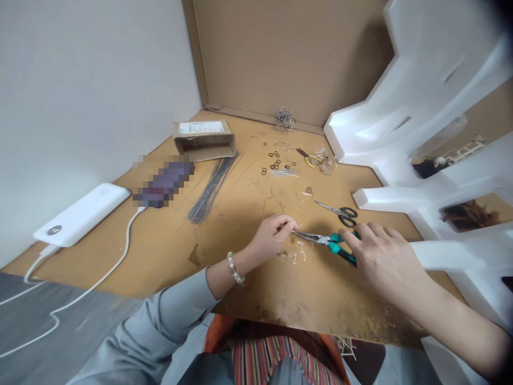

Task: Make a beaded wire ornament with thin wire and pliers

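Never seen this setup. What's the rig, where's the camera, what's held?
There is no machine: a person works with two bare hands, seen by one camera worn on the head, looking forward and down. The right hand grips teal-handled pliers. The left hand is pinched closed by the pliers' tips; anything in it is too small to make out. On the brown table lie scissors, thin gray strands, dark rings, a cardboard box and, far left, a white power bank.

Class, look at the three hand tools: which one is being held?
The green-handled pliers, gripped in the right hand. The black-handled scissors and the yellow-handled tool both lie on the table.
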A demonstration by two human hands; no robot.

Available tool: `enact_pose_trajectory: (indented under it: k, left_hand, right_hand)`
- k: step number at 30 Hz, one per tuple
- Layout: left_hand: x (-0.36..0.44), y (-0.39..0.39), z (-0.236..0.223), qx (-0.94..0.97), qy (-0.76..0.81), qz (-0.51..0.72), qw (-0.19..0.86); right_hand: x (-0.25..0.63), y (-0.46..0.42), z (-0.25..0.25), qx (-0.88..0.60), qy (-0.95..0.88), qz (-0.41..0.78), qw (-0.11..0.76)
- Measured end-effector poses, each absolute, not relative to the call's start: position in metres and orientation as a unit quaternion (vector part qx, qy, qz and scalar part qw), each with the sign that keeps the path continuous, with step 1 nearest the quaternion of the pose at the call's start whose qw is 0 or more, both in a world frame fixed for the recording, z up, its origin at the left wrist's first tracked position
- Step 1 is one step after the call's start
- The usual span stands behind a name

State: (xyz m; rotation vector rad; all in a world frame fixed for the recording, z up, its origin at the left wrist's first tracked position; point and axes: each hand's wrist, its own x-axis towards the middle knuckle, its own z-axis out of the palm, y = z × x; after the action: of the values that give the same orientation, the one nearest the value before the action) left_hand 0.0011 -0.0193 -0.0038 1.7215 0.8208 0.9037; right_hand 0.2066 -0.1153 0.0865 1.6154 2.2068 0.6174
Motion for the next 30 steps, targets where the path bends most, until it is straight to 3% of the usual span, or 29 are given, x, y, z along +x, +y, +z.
enact_pose_trajectory:
  k: [12,22,30]
  left_hand:
    - [0.0012,-0.0179,-0.0054,0.701,0.328,0.358,0.523]
    - [0.0007,-0.0151,0.0002,0.660,0.313,0.361,0.579]
    - [0.0016,-0.0171,0.0010,0.626,0.318,0.358,0.616]
  right_hand:
    - [0.2120,-0.1179,0.0854,0.575,0.779,0.192,0.159]
    - [0.2113,-0.1202,0.0863,0.612,0.774,0.100,0.127]
    - [0.2113,-0.1251,0.0834,0.656,0.739,0.033,0.150]
